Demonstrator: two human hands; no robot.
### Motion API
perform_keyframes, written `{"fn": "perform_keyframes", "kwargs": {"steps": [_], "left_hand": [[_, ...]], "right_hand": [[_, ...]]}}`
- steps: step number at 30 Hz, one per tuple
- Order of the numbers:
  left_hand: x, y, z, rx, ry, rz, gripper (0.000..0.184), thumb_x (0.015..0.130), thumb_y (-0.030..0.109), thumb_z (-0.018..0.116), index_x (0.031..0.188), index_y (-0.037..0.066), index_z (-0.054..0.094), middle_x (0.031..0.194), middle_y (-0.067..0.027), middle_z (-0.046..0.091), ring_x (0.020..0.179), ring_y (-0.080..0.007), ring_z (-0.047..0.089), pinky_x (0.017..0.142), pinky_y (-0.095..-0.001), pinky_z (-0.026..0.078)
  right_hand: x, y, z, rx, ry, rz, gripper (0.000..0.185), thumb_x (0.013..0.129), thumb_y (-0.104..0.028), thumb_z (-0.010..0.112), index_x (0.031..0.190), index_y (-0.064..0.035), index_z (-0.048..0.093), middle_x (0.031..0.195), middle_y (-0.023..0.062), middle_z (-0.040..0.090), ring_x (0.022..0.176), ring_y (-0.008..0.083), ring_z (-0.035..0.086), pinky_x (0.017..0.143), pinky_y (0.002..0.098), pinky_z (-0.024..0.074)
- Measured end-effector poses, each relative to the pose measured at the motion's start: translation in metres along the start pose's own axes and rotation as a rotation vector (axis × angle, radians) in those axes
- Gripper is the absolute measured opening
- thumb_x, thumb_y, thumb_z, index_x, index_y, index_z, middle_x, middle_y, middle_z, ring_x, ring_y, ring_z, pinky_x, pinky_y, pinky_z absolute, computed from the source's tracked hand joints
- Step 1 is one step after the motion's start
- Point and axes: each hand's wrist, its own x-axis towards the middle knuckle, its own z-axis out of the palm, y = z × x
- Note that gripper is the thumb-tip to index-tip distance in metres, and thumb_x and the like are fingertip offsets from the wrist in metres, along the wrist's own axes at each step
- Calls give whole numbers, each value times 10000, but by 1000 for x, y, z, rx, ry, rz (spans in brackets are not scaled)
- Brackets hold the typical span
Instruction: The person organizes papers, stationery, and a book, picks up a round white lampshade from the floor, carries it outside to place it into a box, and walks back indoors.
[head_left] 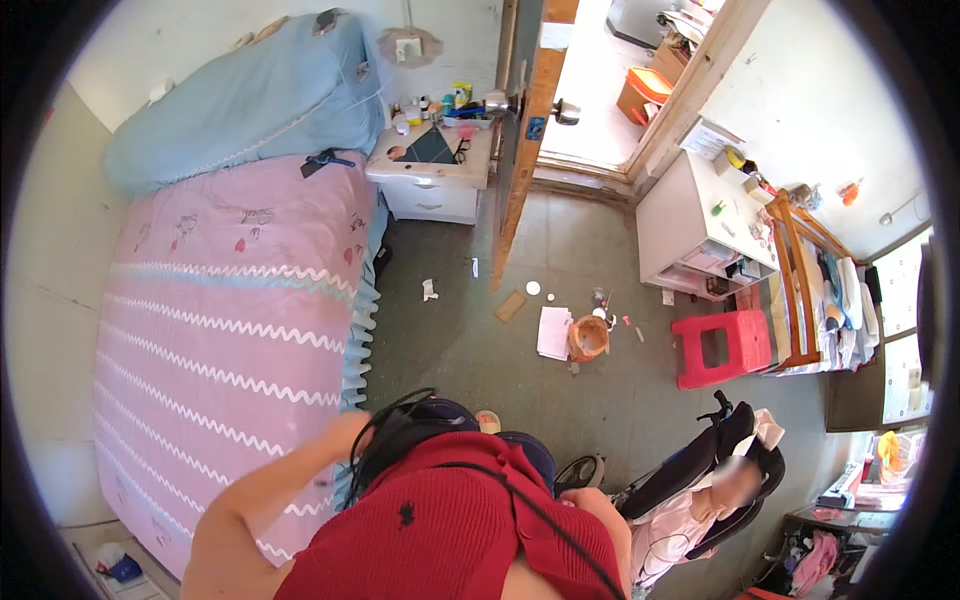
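My left hand (pixel 352 432) hangs beside the edge of the bed (pixel 215 345), near long black strands of hair (pixel 385 445) that partly cover it. Its fingers are hidden. Against the front of my red ribbed top (pixel 430 510) is my right hand (pixel 578 496), mostly tucked behind the forearm and cloth. Whether it holds anything does not show. Near that hand, to the right, stands a black stroller (pixel 690 450) with a person in a pale pink top (pixel 672 522) seated in it.
A wooden door (pixel 530 130) stands ajar ahead. On the floor are a small bin (pixel 588 338), pink paper (pixel 554 332), a cardboard piece (pixel 510 306) and scattered litter. A red stool (pixel 722 348), white cabinet (pixel 690 215) and cluttered nightstand (pixel 430 200) line the room.
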Motion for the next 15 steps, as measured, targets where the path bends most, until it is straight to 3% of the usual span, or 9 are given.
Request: {"fn": "perform_keyframes", "kwargs": {"steps": [1,3,5,6,8,9,11,13,15], "left_hand": [[14,17,-19,58,5,87,183,824,184,532,839,13,597,806,-246,632,782,-444,609,656,-498,495],[52,58,-38,187,-90,54,181,842,186,529,850,18,598,790,-213,647,781,-411,632,662,-497,499],[84,84,-36,342,-131,264,189,816,166,523,842,22,643,852,-198,674,830,-359,663,697,-462,529],[95,103,-38,406,-166,317,193,808,165,528,842,24,655,848,-187,677,825,-349,669,692,-454,531],[110,128,-32,462,-193,376,198,799,165,533,842,26,667,844,-177,681,820,-338,674,686,-446,533],[120,133,-26,483,-205,448,205,793,163,534,846,26,677,842,-172,683,810,-335,675,684,-441,535],[127,134,-18,501,-226,526,213,786,161,534,850,25,686,841,-166,685,801,-332,677,682,-435,536],[130,132,-19,555,-228,585,190,814,160,519,897,44,645,818,-152,677,787,-335,670,665,-431,526],[128,130,-25,515,-244,551,183,806,150,529,899,62,659,841,-138,682,804,-319,672,683,-428,525]], "right_hand": [[-6,-9,-5,-6,-9,-6,209,791,-200,583,867,-24,666,781,191,653,762,376,636,694,409,498],[-14,-30,-18,-24,-196,148,201,771,-168,583,873,-13,663,789,203,653,773,365,646,699,390,502],[4,11,-9,33,-24,2,225,762,-121,531,909,-8,659,842,221,654,788,366,647,713,398,503],[17,5,-17,73,199,-101,198,772,-112,517,879,-8,646,807,216,644,763,381,628,693,420,498],[54,-22,-40,-163,492,-104,162,827,-158,569,888,-22,630,876,188,632,820,388,591,712,431,485],[81,-32,-46,-154,558,-208,205,851,-176,615,978,-18,641,959,172,645,875,332,619,755,389,496],[132,-51,-45,200,313,-341,254,882,-213,611,1056,-30,644,1000,150,650,941,270,626,825,362,489],[164,-76,-39,368,-118,-417,401,884,-270,630,1206,-38,575,1069,143,632,1032,235,596,923,334,450],[178,-93,-23,237,-277,-417,550,849,-309,656,1288,-24,488,1163,174,596,1100,288,567,983,351,414]]}}
